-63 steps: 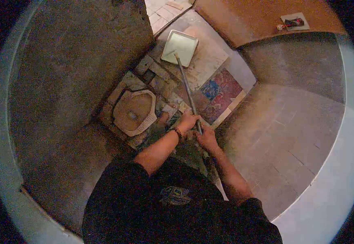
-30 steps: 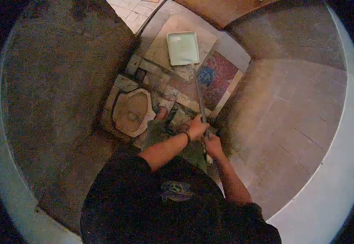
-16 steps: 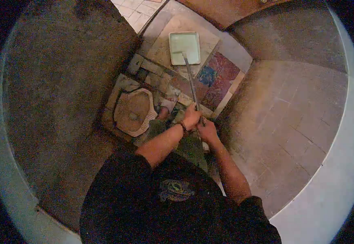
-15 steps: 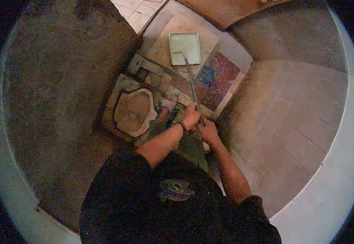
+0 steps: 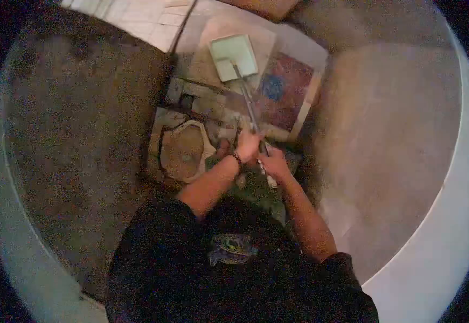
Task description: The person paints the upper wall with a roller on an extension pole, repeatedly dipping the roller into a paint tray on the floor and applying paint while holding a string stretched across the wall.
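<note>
A long-handled paint roller runs from the tray down to my hands; its pole [image 5: 249, 103] slants across the middle of the head view. The roller end lies in the pale paint of a square paint tray [image 5: 254, 56]. My left hand [image 5: 248, 144] is wrapped round the pole, with a dark bracelet at the wrist. Just below and to the right, my right hand [image 5: 273, 162] grips the pole nearer its lower end. A light-coloured end piece [image 5: 271, 182] shows below my right hand. The fingers are partly blurred.
The tray rests on a pale board [image 5: 201, 64]. Right of it lies a reddish sheet [image 5: 293, 81] with a blue patch [image 5: 273, 87]. An octagonal, squat-toilet-like pan [image 5: 185, 148] is set in the floor at left. Brownish walls [image 5: 390, 145] stand close on both sides.
The view has shifted, so the tray and floor sit further up and left. Both hands still grip the roller's pole, and the roller end stays in the tray.
</note>
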The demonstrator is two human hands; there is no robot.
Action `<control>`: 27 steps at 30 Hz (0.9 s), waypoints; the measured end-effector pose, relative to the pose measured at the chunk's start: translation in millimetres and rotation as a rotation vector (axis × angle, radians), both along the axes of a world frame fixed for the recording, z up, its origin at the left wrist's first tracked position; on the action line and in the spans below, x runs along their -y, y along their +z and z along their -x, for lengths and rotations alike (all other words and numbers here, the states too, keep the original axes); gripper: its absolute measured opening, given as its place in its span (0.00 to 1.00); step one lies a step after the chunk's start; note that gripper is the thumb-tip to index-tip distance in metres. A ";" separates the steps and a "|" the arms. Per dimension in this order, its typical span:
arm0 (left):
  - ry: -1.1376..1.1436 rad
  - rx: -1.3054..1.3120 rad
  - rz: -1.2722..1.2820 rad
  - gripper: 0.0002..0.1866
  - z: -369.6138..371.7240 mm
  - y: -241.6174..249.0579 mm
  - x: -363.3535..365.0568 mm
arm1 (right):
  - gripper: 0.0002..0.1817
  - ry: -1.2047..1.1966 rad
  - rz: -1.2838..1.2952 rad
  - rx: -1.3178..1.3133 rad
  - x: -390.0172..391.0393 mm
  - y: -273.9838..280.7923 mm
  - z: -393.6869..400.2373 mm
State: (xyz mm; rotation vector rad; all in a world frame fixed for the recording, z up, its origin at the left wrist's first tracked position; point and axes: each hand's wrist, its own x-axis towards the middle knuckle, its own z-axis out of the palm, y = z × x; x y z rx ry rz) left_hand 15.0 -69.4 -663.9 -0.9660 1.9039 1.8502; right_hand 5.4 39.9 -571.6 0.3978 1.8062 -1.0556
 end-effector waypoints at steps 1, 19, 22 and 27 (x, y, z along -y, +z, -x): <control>-0.047 0.009 -0.004 0.21 -11.7 -17.5 -7.1 | 0.17 -0.047 -0.004 0.009 -9.2 -3.7 -13.8; -0.226 0.041 -0.203 0.18 71.9 -48.1 -58.4 | 0.25 0.323 -0.190 -0.580 -79.2 -79.3 75.4; -0.205 0.095 -0.183 0.22 106.5 1.2 -38.7 | 0.24 0.403 -0.229 -0.590 -58.3 -77.0 122.3; -0.087 0.167 -0.168 0.22 90.9 -34.7 -29.2 | 0.27 0.405 -0.327 -0.390 -51.7 -89.0 154.3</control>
